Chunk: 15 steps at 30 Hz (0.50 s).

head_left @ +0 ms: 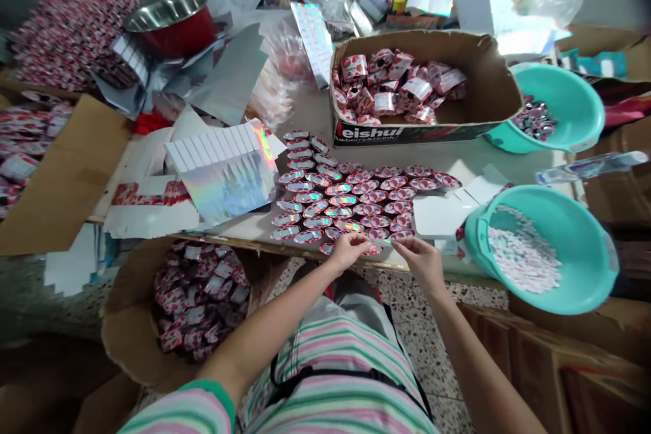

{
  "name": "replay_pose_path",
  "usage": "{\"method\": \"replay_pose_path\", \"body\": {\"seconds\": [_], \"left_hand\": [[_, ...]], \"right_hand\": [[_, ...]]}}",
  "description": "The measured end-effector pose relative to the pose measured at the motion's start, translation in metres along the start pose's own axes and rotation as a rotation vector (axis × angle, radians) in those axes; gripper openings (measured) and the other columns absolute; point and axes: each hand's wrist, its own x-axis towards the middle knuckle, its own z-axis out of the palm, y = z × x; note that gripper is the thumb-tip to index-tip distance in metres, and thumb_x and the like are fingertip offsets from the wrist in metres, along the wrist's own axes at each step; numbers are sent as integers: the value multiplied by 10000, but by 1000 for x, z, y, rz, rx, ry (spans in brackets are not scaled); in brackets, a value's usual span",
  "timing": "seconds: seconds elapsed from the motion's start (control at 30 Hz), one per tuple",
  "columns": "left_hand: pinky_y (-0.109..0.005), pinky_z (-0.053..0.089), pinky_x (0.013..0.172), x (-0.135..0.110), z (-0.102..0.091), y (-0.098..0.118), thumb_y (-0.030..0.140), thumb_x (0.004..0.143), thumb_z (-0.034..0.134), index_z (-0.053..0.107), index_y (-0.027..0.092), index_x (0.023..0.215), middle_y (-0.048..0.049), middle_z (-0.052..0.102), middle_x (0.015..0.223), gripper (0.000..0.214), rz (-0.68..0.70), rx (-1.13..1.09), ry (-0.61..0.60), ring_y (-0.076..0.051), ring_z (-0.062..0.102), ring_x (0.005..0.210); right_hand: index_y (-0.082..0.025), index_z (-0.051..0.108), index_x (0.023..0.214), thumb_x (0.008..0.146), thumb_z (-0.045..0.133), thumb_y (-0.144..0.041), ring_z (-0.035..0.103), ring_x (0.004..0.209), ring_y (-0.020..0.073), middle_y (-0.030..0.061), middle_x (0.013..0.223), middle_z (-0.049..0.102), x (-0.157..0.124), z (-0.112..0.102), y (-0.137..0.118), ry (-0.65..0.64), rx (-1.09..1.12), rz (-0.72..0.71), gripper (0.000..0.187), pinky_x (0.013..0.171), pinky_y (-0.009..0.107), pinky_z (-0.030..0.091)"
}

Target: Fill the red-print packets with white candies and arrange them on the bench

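My left hand (347, 249) and my right hand (422, 259) meet at the near edge of the table, both with fingers pinched on a small thin piece (382, 242) held between them. Just beyond them lie rows of small shiny red-and-white round items (350, 200), several per row, on the table (315, 115). White blank cards (440, 213) lie beside my right hand. A holographic sheet (228, 180) rests to the left of the rows.
A teal basin of small white pieces (539, 251) stands at the right; a second teal basin (557, 108) behind it. A cardboard box of red packets (422, 88) sits ahead. Another box of packets (198, 298) is on the floor at left. A red metal bowl (173, 24) lies far left.
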Motion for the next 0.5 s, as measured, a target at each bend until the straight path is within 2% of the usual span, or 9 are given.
{"method": "replay_pose_path", "body": {"seconds": [0.17,0.33,0.5], "left_hand": [[-258,472,703,17,8,-7,195,749,623,682,148,797,-40,705,776,89,59,234,151,-153,636,721],[-252,453,685,24,17,-11,174,737,638,604,198,972,15,688,701,239,64,445,334,-145,632,668],[-238,440,672,26,24,-15,197,759,618,545,215,937,23,680,724,193,105,504,383,-138,634,676]], "right_hand": [[-136,678,767,615,717,-520,621,673,201,88,735,695,24,12,31,46,56,39,415,666,318,476],[-184,546,958,588,744,-466,650,662,210,32,693,680,42,20,50,93,66,57,506,667,320,483],[-210,472,958,636,698,-460,655,648,215,31,709,681,49,21,54,100,-9,26,466,649,315,479]]}}
